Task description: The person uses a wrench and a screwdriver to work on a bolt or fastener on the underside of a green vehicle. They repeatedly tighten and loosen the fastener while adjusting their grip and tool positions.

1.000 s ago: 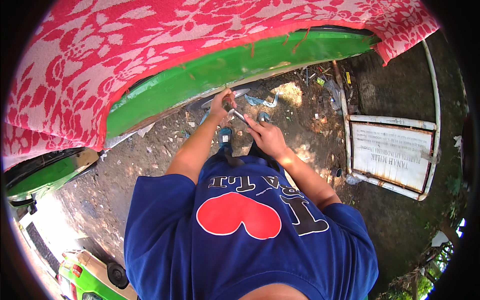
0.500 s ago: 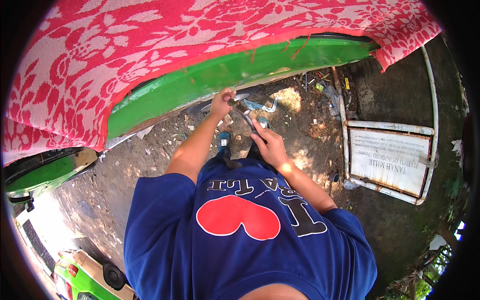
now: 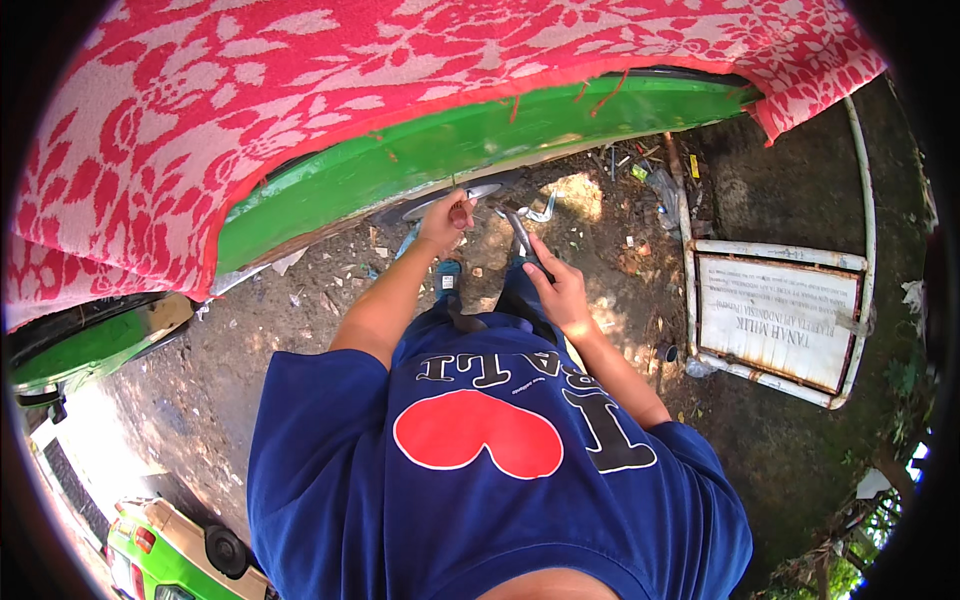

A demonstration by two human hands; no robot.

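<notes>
My left hand (image 3: 444,220) is closed around the reddish-brown handle (image 3: 460,213) of a screwdriver-like tool. Its thin shaft points away from me, toward the lower edge of the green vehicle panel (image 3: 400,150). To its right, my right hand (image 3: 560,290) grips the grey shaft of a hammer (image 3: 520,230), whose far end reaches up beside my left hand without touching it. The hammer's head is small and partly blurred. Just beyond my left hand shows a round, pale wheel (image 3: 484,191) under the panel, partly hidden by the hand.
A red and pink floral cloth (image 3: 300,60) drapes over the green vehicle. On the right lies a white sign (image 3: 775,320) in a rusty frame. Litter (image 3: 660,190) is strewn over the dirt ground (image 3: 220,400). A green and beige vehicle (image 3: 180,555) stands at the lower left.
My right hand has drawn the hammer back to the right, away from my left hand. My left hand has turned and shifted slightly, still gripping its tool.
</notes>
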